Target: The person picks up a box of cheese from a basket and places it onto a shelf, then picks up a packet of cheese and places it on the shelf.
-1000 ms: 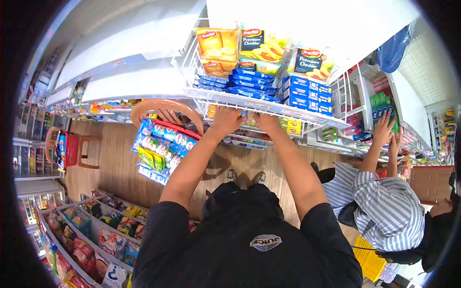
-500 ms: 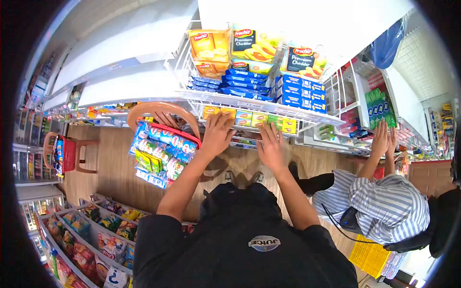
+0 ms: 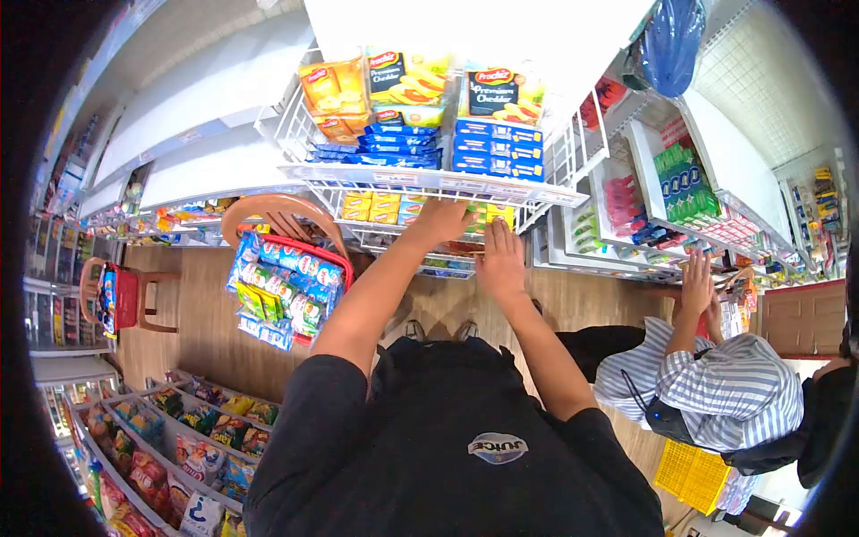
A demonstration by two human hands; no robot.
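Observation:
My left hand point(image 3: 443, 219) reaches into the second tier of a white wire rack point(image 3: 429, 179), its fingertips among small yellow boxes point(image 3: 376, 206). Whether it grips one is hidden. My right hand point(image 3: 501, 259) is just below and to the right, fingers spread and empty, in front of the lower tier. On the top tier lie flat blue packs point(image 3: 394, 143) with cheddar cheese packs point(image 3: 501, 89) standing behind them.
A red basket of snack packets point(image 3: 291, 268) rests on a brown chair at my left. At the right, a crouching person in a striped shirt point(image 3: 707, 394) reaches toward another shelf near green packs point(image 3: 684, 183). Snack shelves point(image 3: 197, 438) run along the lower left. A yellow crate point(image 3: 689, 474) lies on the floor.
Both my hands dropped from the rack's front edge. The left has since gone back up into the yellow-box tier; the right stays lower, spread. The view has shifted right.

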